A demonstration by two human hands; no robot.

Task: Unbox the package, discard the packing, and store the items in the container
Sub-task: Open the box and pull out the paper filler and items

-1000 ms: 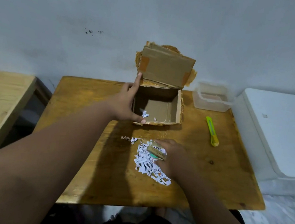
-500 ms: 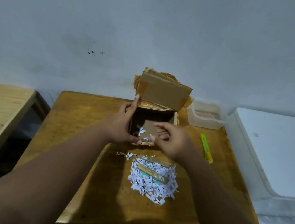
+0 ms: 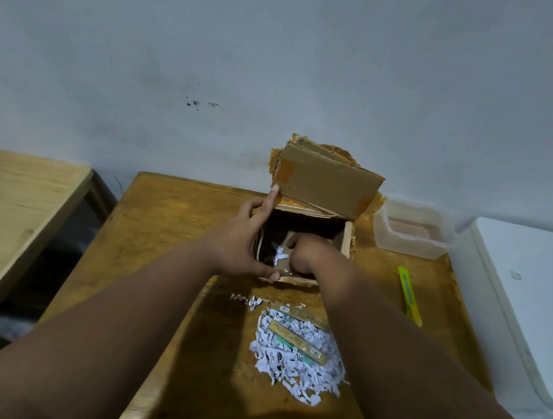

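Your table (image 3: pixel 169 228) has bare wood along its left edge and near-left corner; the right edge is tighter, with the cutter (image 3: pixel 408 295) lying along it and the tub (image 3: pixel 411 236) at the far-right corner. The box (image 3: pixel 302 243) sits against the far edge, its flap (image 3: pixel 326 185) standing up toward the wall. Your left hand (image 3: pixel 244 240) grips the box's left wall, thumb on the near rim, forefinger up by the flap. Your right hand (image 3: pixel 304 255) is down inside the box; its fingers are hidden, so you cannot tell whether they hold anything. A few paper bits show in the dark interior. Near the table's middle, toward you, lies the shred pile (image 3: pixel 299 360) with flat packets (image 3: pixel 294 339) on it, close beside your right forearm.
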